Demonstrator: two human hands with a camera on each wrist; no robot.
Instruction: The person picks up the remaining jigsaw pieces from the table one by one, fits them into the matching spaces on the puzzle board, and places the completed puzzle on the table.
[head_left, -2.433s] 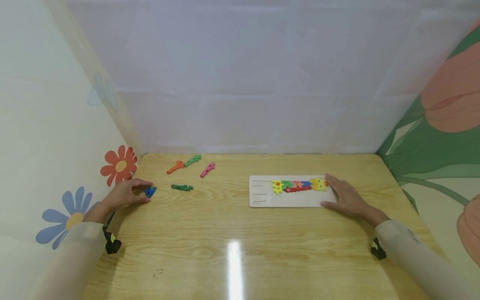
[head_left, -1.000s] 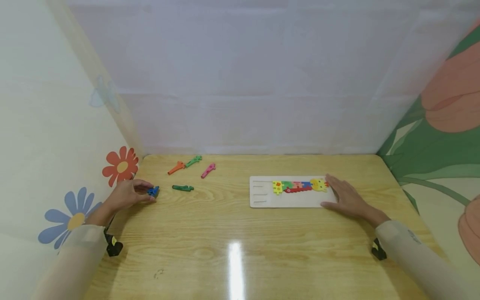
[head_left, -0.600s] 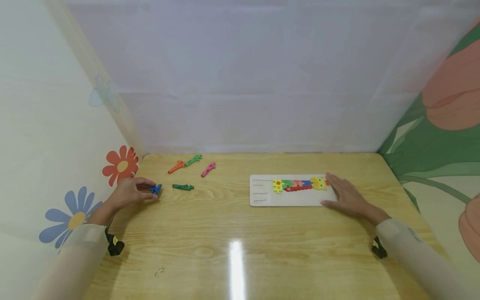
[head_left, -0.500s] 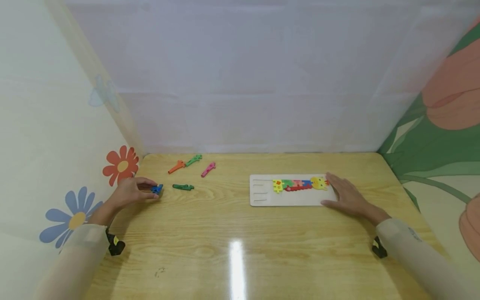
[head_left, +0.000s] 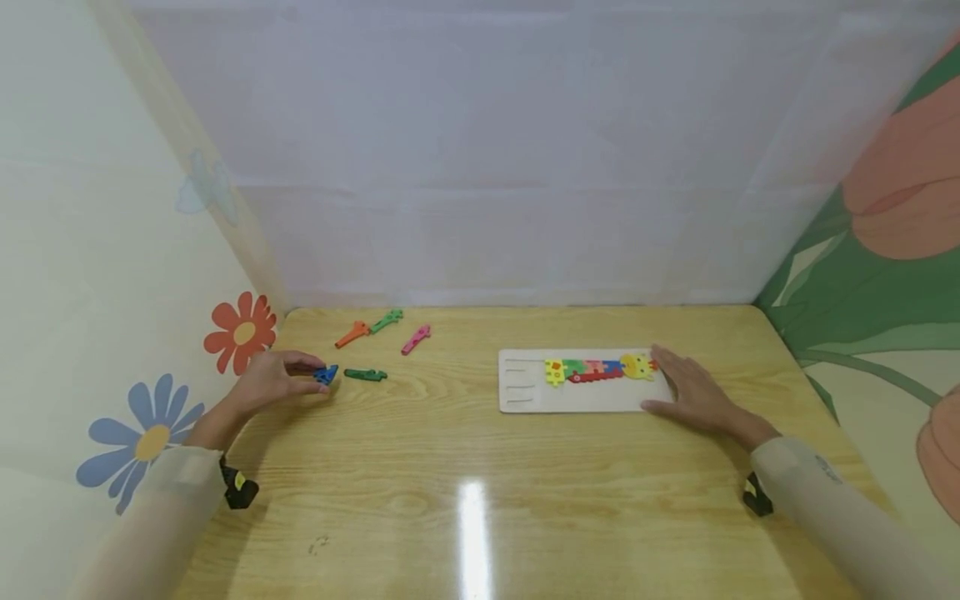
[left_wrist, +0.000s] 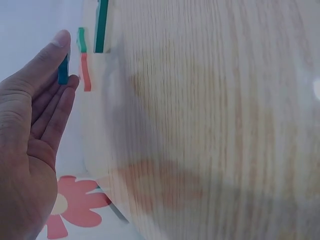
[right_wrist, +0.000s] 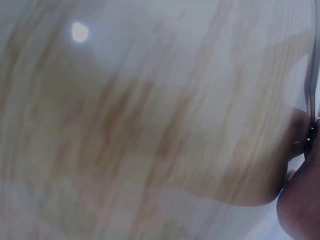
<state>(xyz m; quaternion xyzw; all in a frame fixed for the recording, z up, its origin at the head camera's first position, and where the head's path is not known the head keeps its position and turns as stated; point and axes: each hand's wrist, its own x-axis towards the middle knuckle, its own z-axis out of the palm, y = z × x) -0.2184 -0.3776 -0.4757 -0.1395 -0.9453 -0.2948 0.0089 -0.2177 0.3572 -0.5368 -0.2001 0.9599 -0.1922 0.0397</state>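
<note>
My left hand point(head_left: 273, 383) pinches a small blue puzzle piece point(head_left: 326, 374) between thumb and fingers, just left of a dark green puzzle piece point(head_left: 365, 375). In the left wrist view the held piece shows edge-on as a dark strip point(left_wrist: 63, 70). My right hand point(head_left: 693, 390), fingers extended, rests at the right end of a white puzzle board point(head_left: 585, 402). Joined colourful pieces and a yellow giraffe head point(head_left: 638, 367) lie on this board. The right wrist view shows mostly tabletop, with part of the hand at its right edge.
Orange point(head_left: 352, 334), light green point(head_left: 386, 322) and pink point(head_left: 416, 339) puzzle pieces lie at the back left of the wooden table point(head_left: 420, 500). Line markings point(head_left: 519, 387) are on the board's left end. A pale cloth wall point(head_left: 480, 167) rises behind the table, with flower-printed walls at both sides.
My left hand has moved rightward with the blue piece, closer to the dark green one. The piece has turned a little. The right hand and the board have stayed put.
</note>
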